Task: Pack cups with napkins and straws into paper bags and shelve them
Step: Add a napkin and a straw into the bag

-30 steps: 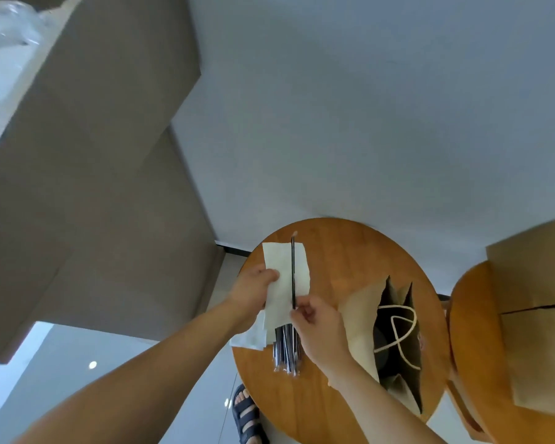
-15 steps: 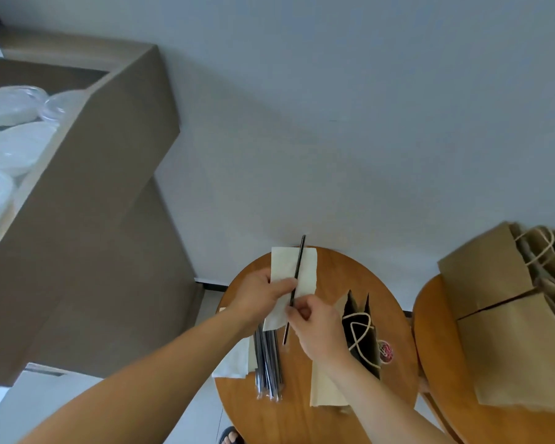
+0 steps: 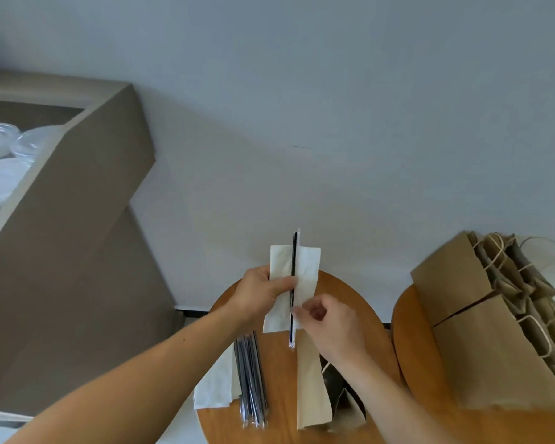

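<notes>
My left hand [image 3: 258, 293] grips a white napkin [image 3: 305, 277] above a round wooden table [image 3: 359, 302], its thumb pressing a wrapped black straw [image 3: 293, 261] against the paper. My right hand [image 3: 330, 325] is just right of the straw's lower part, fingers curled and touching the napkin's lower edge; whether it pinches it I cannot tell. On the table lie a bundle of wrapped black straws [image 3: 250, 376], a pile of white napkins [image 3: 215, 386] and an open brown paper bag [image 3: 314, 386] with twine handles, partly hidden by my right forearm.
A second round table [image 3: 407, 334] at the right carries a stack of folded brown paper bags [image 3: 481, 318]. A brown shelf unit [image 3: 87, 193] stands at the left with clear plastic lids [image 3: 0, 161] on top. A pale wall lies behind.
The view tilted and the hands rose a little. The straw now lies upright along the napkin's middle under my left thumb. My right hand slid down off the straw.
</notes>
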`<state>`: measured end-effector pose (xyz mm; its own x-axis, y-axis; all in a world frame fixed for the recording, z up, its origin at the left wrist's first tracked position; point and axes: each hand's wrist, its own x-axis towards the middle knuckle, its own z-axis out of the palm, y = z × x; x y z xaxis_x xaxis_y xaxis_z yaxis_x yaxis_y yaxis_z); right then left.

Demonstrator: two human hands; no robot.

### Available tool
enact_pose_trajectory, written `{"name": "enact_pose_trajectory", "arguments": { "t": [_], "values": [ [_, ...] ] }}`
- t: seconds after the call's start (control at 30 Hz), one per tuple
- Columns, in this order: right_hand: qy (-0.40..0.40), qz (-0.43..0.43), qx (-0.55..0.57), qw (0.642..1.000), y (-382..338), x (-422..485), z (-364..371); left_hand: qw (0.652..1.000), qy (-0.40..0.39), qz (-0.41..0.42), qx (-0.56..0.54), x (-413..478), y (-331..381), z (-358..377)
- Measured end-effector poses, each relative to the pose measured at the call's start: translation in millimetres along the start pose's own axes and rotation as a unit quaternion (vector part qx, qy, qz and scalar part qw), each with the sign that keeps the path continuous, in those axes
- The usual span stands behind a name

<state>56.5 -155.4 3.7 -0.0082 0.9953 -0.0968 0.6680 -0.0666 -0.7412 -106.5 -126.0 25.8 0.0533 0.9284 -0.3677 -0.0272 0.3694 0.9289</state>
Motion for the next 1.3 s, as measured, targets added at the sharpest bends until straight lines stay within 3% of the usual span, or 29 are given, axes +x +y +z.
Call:
{"name": "enact_pose_trajectory", "arguments": {
  "t": [0.1, 0.27, 0.77, 0.83, 0.9, 1.0, 1.07, 1.3],
  "values": [
    [0.028, 0.017, 0.072, 0.997, 5, 12, -19, 1.0, -0.016, -0.008, -0.019, 3, 14, 3],
    [-0.093, 0.008, 0.258, 0.962, -4, 24, -47, 0.999, -0.053, -0.007, -0.01, 1, 32, 21],
    [-0.095, -0.053, 0.157, 0.982, 30, 34, -73, 0.999, -0.025, 0.008, 0.018, 4, 20, 65],
    [-0.046, -0.036, 0.146, 0.987, 38, 37, -80, 0.995, 0.014, 0.009, 0.101, 9, 6, 65],
    [0.028, -0.009, 0.142, 0.989, 46, 44, -88, 0.967, 0.027, -0.016, 0.252, 9, -16, 60],
    [0.108, 0.025, 0.152, 0.982, 55, 58, -92, 0.903, -0.104, -0.105, 0.403, -1, -55, 59],
    [0.112, 0.034, 0.139, 0.983, 59, 65, -84, 0.868, -0.165, -0.134, 0.449, -9, -72, 69],
    [0.04, 0.066, 0.062, 0.995, 73, 59, -28, 0.879, -0.053, -0.154, 0.449, -2, -109, 84]
  ]
}}
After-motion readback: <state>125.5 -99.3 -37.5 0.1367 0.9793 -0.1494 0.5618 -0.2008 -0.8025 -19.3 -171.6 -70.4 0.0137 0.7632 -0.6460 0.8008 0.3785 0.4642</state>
